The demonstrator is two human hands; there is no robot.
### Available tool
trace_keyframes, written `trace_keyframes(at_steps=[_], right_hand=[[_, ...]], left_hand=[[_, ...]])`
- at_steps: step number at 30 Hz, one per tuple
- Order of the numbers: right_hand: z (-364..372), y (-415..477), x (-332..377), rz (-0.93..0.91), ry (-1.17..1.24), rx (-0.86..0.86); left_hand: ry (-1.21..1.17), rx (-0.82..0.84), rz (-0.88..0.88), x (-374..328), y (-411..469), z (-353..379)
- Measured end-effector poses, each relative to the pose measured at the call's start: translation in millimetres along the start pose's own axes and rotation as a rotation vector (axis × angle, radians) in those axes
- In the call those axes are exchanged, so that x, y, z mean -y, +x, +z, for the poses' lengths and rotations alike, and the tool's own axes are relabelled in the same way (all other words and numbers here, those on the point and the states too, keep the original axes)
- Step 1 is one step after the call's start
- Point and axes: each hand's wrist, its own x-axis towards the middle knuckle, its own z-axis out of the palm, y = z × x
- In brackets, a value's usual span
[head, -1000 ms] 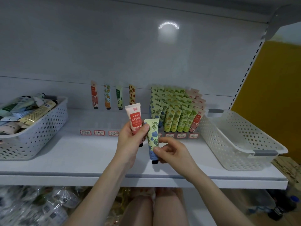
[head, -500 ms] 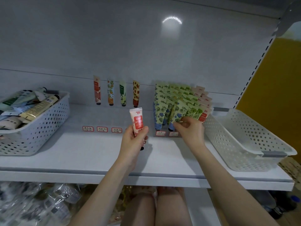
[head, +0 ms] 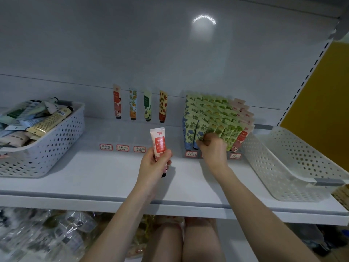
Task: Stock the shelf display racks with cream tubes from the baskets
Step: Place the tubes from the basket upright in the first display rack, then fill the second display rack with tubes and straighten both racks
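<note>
Pink and cream, the pink tube (head: 160,144) stood upright, cap down, in the left hand (head: 153,165). Thumb and fingers were wrapped round its lower half, and it was held above the shelf (head: 94,178), just in front of the price labels (head: 122,147).

The right hand (head: 213,150) was at the front of the packed rack (head: 217,114). Its fingers (head: 204,138) were curled in among the first row of green-patterned tubes. Whether they pinched one tube or only pressed it into line could not be told, since the knuckles hid the contact.

Behind the labels four lone tubes (head: 133,104) stood in a line at the back of the shelf, well apart from the packed rack. The left basket (head: 56,140) was heaped with mixed tubes. The right basket (head: 279,161) sat just beside the packed rack.

The step in hand looked like seating a tube in the front row on the right while the pink one waited its turn. Much stock remained in the left basket, so the task seemed far from done.

The next move would likely call for the right hand to come away without dragging its neighbours forward. The pink tube would then go to a matching lane. Pink tubes showed at the right end of the packed rack (head: 242,133), and a similar one stood leftmost among the four. It would need to go in cap down and upright, or the tightly leaning rows might tip.
</note>
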Motion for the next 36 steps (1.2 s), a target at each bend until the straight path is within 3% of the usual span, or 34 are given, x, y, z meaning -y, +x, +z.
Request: trace_keyframes(at_steps=[21, 33, 36], right_hand=[[-13.3, 9.3, 7.3, -0.066, 0.035, -0.075], [-16.2, 24.6, 17.9, -0.287, -0.075, -0.26], [-14.4, 30.9, 21.7, -0.446, -0.117, -0.26]], left_hand=[[0.016, 0.007, -0.009, 2.8, 1.8, 2.3], [0.028, 0.014, -0.01, 3.4, 2.4, 4.0], [0.042, 0.012, -0.004, 2.9, 2.8, 3.8]])
